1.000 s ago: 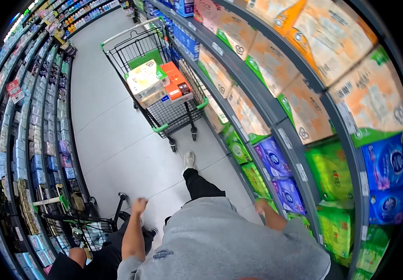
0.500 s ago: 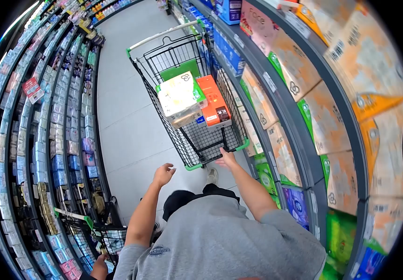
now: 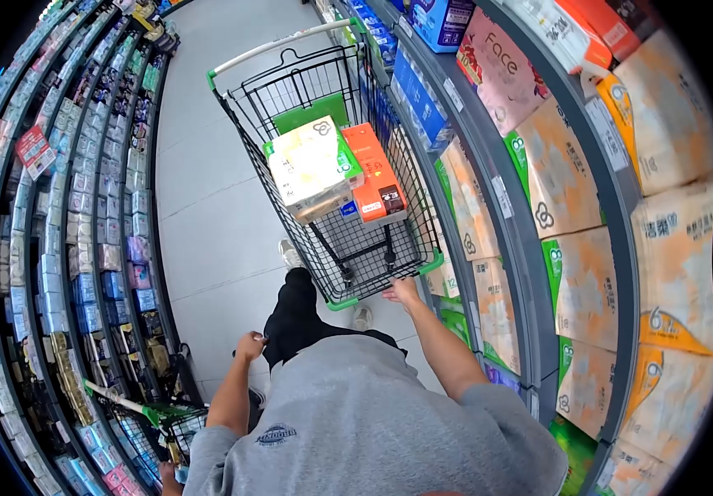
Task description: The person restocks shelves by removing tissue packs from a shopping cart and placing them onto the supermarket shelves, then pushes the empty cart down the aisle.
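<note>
A black wire shopping cart (image 3: 249, 149) with green corners is in front of me. Inside it a white and yellow tissue pack (image 3: 307, 165) with green edges lies beside an orange-red box (image 3: 375, 169). My right hand (image 3: 403, 292) is at the cart's near rim, close to the green corner, its fingers bent around the edge. My left hand (image 3: 250, 345) hangs beside my left thigh, fingers curled; whether anything is inside it is too small to tell.
Shelves of tissue packs (image 3: 584, 285) run along the right. On the left stand long shelves of small packs (image 3: 83, 223). Another cart (image 3: 137, 405) is at the lower left, with another person's hand (image 3: 168, 473) by it. Grey floor tiles (image 3: 207, 223) lie between.
My right hand has closed on the cart's near rim. My left hand has dropped back toward my side and curled. My left foot has come forward beside the cart.
</note>
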The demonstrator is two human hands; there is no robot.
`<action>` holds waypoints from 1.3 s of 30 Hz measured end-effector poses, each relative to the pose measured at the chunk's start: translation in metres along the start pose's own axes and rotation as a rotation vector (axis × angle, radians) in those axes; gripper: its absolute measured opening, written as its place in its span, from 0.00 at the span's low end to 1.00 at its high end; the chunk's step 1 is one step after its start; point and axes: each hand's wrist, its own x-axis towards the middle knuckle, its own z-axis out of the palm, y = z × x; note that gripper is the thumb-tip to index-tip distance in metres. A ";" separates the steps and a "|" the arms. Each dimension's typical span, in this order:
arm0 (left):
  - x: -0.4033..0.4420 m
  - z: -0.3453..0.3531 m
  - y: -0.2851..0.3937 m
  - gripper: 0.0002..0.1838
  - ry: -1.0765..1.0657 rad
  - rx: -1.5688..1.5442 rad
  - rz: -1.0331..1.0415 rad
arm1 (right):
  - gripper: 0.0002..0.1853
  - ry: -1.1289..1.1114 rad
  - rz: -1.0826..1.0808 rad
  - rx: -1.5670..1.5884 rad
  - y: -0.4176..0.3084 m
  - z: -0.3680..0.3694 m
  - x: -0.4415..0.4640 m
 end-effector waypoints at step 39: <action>0.276 -0.243 0.396 0.20 0.058 0.742 0.518 | 0.16 0.173 -0.103 -0.460 -0.256 0.099 0.301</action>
